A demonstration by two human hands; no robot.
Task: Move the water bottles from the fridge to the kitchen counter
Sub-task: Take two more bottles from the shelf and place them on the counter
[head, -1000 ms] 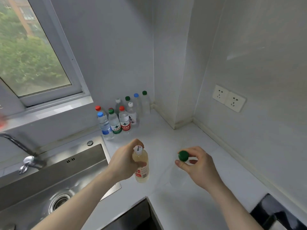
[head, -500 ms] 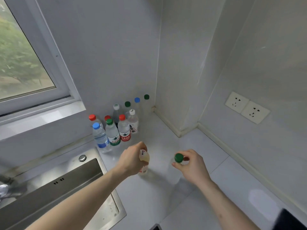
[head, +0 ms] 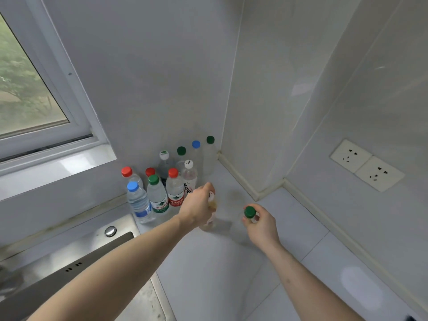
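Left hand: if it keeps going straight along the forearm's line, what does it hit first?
Probably the white-capped clear bottle just beyond the left hand, which grips a yellowish bottle; depth is uncertain.

Eleven bottles (head: 156, 200), two wall sockets (head: 367, 165), one sink (head: 69, 269).

Bare forearms, no sleeves visible
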